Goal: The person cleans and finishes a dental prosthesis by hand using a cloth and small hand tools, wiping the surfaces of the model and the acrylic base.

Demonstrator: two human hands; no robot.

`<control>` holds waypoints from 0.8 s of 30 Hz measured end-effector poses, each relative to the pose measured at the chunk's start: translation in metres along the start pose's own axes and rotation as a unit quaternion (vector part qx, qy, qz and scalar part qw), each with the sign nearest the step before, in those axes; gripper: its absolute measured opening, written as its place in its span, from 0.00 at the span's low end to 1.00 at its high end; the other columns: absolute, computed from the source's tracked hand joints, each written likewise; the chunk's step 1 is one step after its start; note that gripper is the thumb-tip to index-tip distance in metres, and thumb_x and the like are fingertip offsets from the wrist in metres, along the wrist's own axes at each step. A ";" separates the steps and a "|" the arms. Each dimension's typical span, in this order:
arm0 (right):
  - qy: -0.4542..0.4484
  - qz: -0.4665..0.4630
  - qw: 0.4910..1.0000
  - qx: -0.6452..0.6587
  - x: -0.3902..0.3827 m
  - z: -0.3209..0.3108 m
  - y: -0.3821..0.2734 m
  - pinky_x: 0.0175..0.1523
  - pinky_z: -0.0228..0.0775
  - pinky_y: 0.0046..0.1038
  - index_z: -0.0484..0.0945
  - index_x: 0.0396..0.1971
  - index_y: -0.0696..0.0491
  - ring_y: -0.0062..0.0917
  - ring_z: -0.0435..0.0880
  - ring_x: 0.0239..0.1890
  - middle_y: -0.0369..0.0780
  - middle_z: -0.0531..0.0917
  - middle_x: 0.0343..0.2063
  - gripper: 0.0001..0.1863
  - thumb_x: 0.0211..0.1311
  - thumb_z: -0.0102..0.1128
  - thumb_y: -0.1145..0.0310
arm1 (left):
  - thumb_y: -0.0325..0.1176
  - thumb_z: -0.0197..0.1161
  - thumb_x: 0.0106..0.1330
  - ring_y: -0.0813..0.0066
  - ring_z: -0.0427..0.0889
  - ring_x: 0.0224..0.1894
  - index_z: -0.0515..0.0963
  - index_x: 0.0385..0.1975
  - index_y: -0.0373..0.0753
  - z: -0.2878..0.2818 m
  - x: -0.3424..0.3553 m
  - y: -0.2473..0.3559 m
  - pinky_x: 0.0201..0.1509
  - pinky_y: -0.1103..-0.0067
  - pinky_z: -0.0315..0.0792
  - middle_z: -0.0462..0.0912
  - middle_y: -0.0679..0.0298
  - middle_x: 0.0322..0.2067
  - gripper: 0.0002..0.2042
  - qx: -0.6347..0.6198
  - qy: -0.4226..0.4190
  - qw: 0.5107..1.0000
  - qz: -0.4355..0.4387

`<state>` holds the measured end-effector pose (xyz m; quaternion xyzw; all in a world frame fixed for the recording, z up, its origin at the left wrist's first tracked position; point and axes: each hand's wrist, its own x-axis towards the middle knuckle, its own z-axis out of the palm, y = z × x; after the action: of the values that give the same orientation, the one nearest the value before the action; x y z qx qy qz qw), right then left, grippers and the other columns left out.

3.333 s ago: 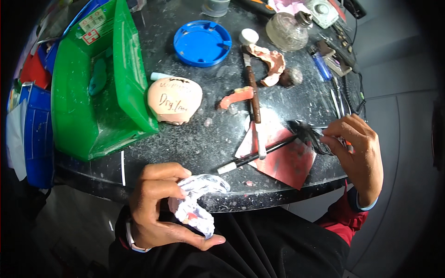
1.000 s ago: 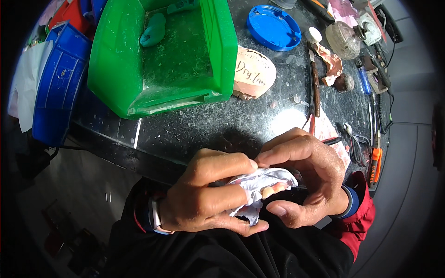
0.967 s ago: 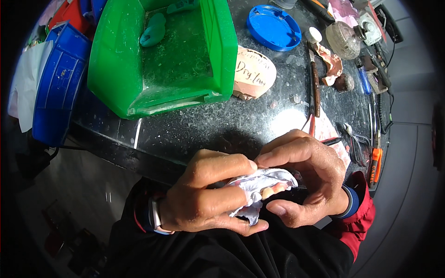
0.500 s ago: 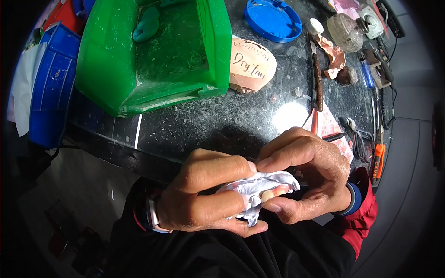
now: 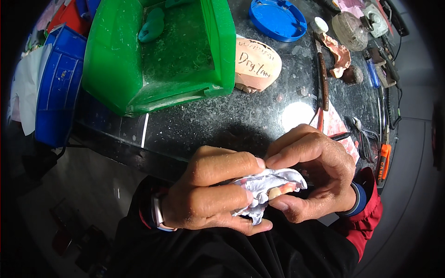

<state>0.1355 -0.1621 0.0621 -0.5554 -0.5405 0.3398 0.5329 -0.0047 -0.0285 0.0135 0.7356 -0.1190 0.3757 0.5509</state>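
Between my two hands, over my lap at the table's front edge, is a pale lilac dental impression (image 5: 278,178) with an uneven rim. A small pink piece with cream teeth (image 5: 281,189) sits in it on the right side. My left hand (image 5: 206,190) is closed around the impression's left part, its fingers covering much of it. My right hand (image 5: 324,169) pinches the right end, forefinger at the upper rim and thumb against the toothed piece. Beyond the hands lies a pinkish plaster dental model (image 5: 257,69) with handwriting on its base.
A big green bin (image 5: 225,51) stands far left, beside a blue bin (image 5: 58,92). At the back are a blue round lid (image 5: 302,30) and a glass jar (image 5: 348,34). A wooden-handled knife (image 5: 323,83), pink sheet (image 5: 336,123), pliers (image 5: 367,136) and orange-handled tool (image 5: 384,162) lie right.
The whole view has shifted slightly, so the table and hands appear a little further right. Both hands keep nearly the same grip on the impression.
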 end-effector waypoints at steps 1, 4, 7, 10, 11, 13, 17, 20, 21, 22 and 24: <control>0.001 0.001 1.000 0.001 0.000 0.000 0.000 0.41 0.68 0.26 0.73 0.37 0.63 0.27 0.76 0.36 0.48 0.78 0.34 0.23 0.41 0.72 0.70 | 0.38 0.79 0.28 0.64 0.79 0.30 0.70 0.15 0.37 -0.001 0.000 0.000 0.29 0.75 0.73 0.75 0.52 0.36 0.21 -0.001 -0.001 1.000 -0.002; -0.001 0.003 1.000 -0.001 0.000 -0.001 0.000 0.41 0.68 0.26 0.73 0.37 0.63 0.27 0.76 0.36 0.48 0.77 0.34 0.23 0.41 0.72 0.71 | 0.38 0.79 0.28 0.64 0.79 0.31 0.70 0.15 0.37 -0.001 0.000 0.000 0.30 0.75 0.73 0.74 0.52 0.38 0.21 -0.001 -0.005 1.000 0.004; -0.001 0.005 1.000 0.001 -0.001 -0.001 0.000 0.42 0.67 0.26 0.73 0.38 0.64 0.27 0.76 0.37 0.48 0.77 0.35 0.23 0.41 0.72 0.71 | 0.38 0.80 0.28 0.64 0.78 0.34 0.71 0.16 0.38 -0.001 -0.003 0.000 0.34 0.73 0.73 0.73 0.52 0.41 0.22 0.004 -0.006 1.000 -0.001; -0.001 0.011 1.000 0.004 -0.002 0.000 -0.001 0.43 0.66 0.26 0.72 0.39 0.64 0.27 0.75 0.37 0.48 0.76 0.36 0.24 0.41 0.72 0.71 | 0.37 0.80 0.28 0.63 0.77 0.38 0.71 0.16 0.39 -0.001 -0.007 -0.001 0.37 0.72 0.73 0.72 0.52 0.43 0.21 -0.024 -0.017 0.999 -0.013; -0.002 0.013 1.000 0.005 -0.002 0.000 -0.001 0.44 0.66 0.26 0.72 0.39 0.64 0.27 0.75 0.38 0.48 0.76 0.36 0.25 0.41 0.72 0.71 | 0.37 0.80 0.28 0.63 0.76 0.39 0.71 0.17 0.39 0.000 -0.008 -0.002 0.38 0.72 0.72 0.72 0.52 0.44 0.21 -0.035 -0.020 0.999 -0.017; -0.002 0.011 1.000 0.002 -0.002 0.000 0.000 0.44 0.66 0.25 0.72 0.39 0.64 0.27 0.75 0.38 0.47 0.76 0.36 0.26 0.41 0.73 0.70 | 0.37 0.80 0.28 0.64 0.75 0.42 0.71 0.17 0.39 0.003 -0.011 -0.004 0.40 0.72 0.72 0.71 0.53 0.45 0.21 -0.023 0.002 1.000 -0.010; 0.002 -0.006 1.000 -0.014 -0.002 -0.001 0.001 0.42 0.65 0.24 0.72 0.39 0.64 0.26 0.75 0.37 0.47 0.76 0.35 0.27 0.39 0.75 0.69 | 0.37 0.80 0.28 0.64 0.74 0.44 0.72 0.17 0.40 0.004 -0.010 -0.002 0.41 0.73 0.71 0.71 0.54 0.45 0.21 -0.004 -0.001 1.000 -0.015; 0.005 -0.012 1.000 -0.020 -0.002 0.001 0.002 0.41 0.65 0.23 0.72 0.38 0.63 0.25 0.75 0.35 0.47 0.76 0.35 0.28 0.37 0.77 0.69 | 0.37 0.80 0.28 0.64 0.74 0.43 0.72 0.17 0.40 0.003 -0.009 0.000 0.41 0.73 0.71 0.71 0.54 0.45 0.21 0.011 -0.003 1.000 -0.016; 0.009 -0.014 1.000 -0.018 -0.003 0.001 0.003 0.40 0.65 0.22 0.72 0.38 0.63 0.25 0.75 0.35 0.47 0.76 0.35 0.28 0.37 0.77 0.69 | 0.37 0.79 0.29 0.64 0.75 0.42 0.72 0.17 0.40 0.002 -0.008 0.000 0.40 0.73 0.71 0.71 0.54 0.45 0.21 0.009 -0.013 1.000 -0.022; 0.012 -0.015 1.000 -0.017 -0.003 0.001 0.004 0.40 0.65 0.22 0.72 0.38 0.63 0.25 0.75 0.35 0.47 0.76 0.35 0.28 0.37 0.77 0.69 | 0.38 0.79 0.29 0.64 0.75 0.41 0.72 0.17 0.40 0.002 -0.006 0.000 0.39 0.73 0.71 0.71 0.54 0.45 0.20 0.007 -0.019 0.999 -0.025; 0.018 -0.019 0.999 -0.018 -0.004 0.002 0.005 0.39 0.65 0.22 0.71 0.38 0.63 0.25 0.75 0.34 0.47 0.76 0.34 0.28 0.37 0.77 0.69 | 0.38 0.79 0.29 0.64 0.76 0.38 0.72 0.16 0.39 0.001 -0.002 0.000 0.36 0.74 0.72 0.72 0.53 0.44 0.20 0.003 -0.024 1.000 -0.017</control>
<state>0.1341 -0.1645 0.0559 -0.5605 -0.5471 0.3096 0.5390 -0.0056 -0.0304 0.0117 0.7480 -0.1185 0.3493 0.5517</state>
